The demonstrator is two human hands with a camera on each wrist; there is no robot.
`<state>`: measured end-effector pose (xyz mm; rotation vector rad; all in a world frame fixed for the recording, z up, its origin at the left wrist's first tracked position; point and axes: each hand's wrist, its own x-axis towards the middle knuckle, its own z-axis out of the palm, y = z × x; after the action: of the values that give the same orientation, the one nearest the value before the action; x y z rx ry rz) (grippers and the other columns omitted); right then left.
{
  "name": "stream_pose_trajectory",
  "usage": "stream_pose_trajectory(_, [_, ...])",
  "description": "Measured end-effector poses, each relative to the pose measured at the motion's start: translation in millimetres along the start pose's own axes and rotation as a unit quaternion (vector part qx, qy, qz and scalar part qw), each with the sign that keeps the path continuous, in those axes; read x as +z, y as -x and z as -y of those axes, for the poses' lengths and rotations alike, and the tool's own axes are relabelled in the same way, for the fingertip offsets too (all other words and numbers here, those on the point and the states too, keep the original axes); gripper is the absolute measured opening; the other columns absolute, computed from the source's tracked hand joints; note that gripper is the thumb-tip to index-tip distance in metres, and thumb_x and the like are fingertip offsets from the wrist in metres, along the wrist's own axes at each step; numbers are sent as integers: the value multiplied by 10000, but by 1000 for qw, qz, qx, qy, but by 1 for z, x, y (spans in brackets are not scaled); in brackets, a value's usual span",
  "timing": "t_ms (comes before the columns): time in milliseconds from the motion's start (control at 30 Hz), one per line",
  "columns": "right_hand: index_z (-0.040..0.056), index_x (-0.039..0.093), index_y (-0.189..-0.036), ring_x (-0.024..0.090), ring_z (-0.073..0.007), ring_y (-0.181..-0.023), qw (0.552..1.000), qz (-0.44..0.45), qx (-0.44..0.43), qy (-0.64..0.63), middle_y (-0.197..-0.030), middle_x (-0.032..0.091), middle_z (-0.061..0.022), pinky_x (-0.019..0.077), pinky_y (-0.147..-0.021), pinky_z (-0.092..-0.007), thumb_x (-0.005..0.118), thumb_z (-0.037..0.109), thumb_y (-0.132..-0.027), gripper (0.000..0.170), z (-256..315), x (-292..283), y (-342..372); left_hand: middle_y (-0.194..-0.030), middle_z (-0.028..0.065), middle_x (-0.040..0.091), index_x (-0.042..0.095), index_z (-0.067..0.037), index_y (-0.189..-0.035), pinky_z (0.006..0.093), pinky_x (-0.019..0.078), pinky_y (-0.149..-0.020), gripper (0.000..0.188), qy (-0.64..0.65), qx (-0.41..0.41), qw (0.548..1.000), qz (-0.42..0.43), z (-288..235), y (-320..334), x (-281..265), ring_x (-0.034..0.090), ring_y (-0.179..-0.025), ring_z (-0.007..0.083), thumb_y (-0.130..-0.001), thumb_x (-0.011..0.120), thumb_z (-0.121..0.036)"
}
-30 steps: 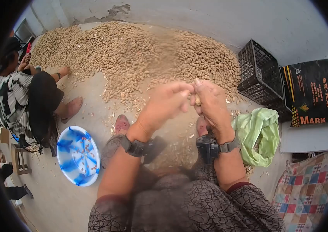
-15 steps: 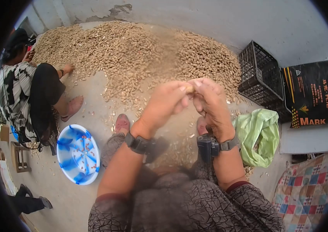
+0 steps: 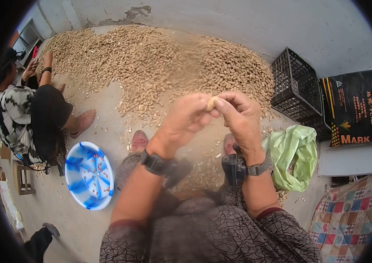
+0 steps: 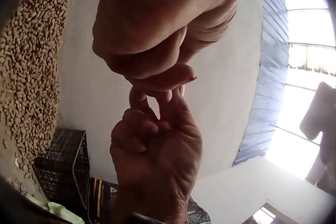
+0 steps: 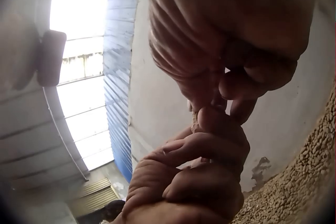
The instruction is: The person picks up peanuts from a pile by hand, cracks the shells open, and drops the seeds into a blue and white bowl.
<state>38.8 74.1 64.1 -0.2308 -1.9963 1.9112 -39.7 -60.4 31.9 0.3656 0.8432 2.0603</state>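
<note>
Both hands meet in front of the heap in the head view, around one peanut in its shell (image 3: 212, 103). My left hand (image 3: 181, 122) pinches it at its left side, the other fingers curled beneath. The thumb of my right hand (image 3: 244, 122) presses on its near side, with the index finger bent behind it. In the left wrist view the left hand (image 4: 163, 24) hides the peanut, and the right hand (image 4: 157, 155) comes up from below. A sliver of shell (image 5: 195, 120) shows at the fingertips in the right wrist view.
A large peanut heap (image 3: 142, 57) lies along the wall. A blue-and-white basin (image 3: 74, 179) with some kernels stands on the left, near a seated person (image 3: 19, 118). On the right are a green sack (image 3: 289, 153), a black crate (image 3: 295, 83) and a black printed bag (image 3: 357, 105).
The peanut has turned between my fingertips, and the right thumb has come down over its near side. The seated person's arm has lifted off the heap. A leg at lower left has shifted.
</note>
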Motion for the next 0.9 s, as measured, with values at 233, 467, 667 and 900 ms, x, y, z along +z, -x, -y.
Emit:
stream_pose_trajectory(233, [-4, 647, -936, 558, -55, -609, 998, 6, 58, -18, -724, 621, -18, 438, -537, -177, 614, 130, -860, 158, -1, 0, -1, -856, 109, 611, 508, 65, -1086, 113, 290, -385, 246, 2, 10, 999, 37, -3, 5, 6, 476, -558, 41, -914, 477, -109])
stream_pose_trajectory(467, [7, 620, -1026, 448, -14, -501, 986, 68, 95, -119, -689, 572, 15, 325, -417, -152, 625, 251, -865, 293, -13, 0, -2, -805, 48, 583, 515, 63, -1121, 136, 291, -413, 272, -38, 28, 999, 24, -8, 10, 14, 456, -552, 33, -908, 478, -101])
stream_pose_trajectory(667, [-8, 612, -1032, 439, -12, -512, 979, 93, 109, -142, -698, 572, 14, 317, -429, -150, 648, 230, -836, 311, -7, -1, 0, -757, 14, 573, 531, 68, -1166, 147, 306, -470, 317, -107, 26, 994, 20, -9, 12, 25, 429, -547, 28, -906, 482, -106])
stream_pose_trajectory(900, [-24, 623, -994, 423, -14, -508, 973, 100, 119, -171, -717, 592, 4, 302, -430, -154, 648, 195, -824, 278, -4, 0, 2, -757, 0, 595, 615, -7, -1120, 151, 317, -501, 285, -158, 35, 987, 13, -6, 13, 29, 480, -608, 26, -900, 469, -114])
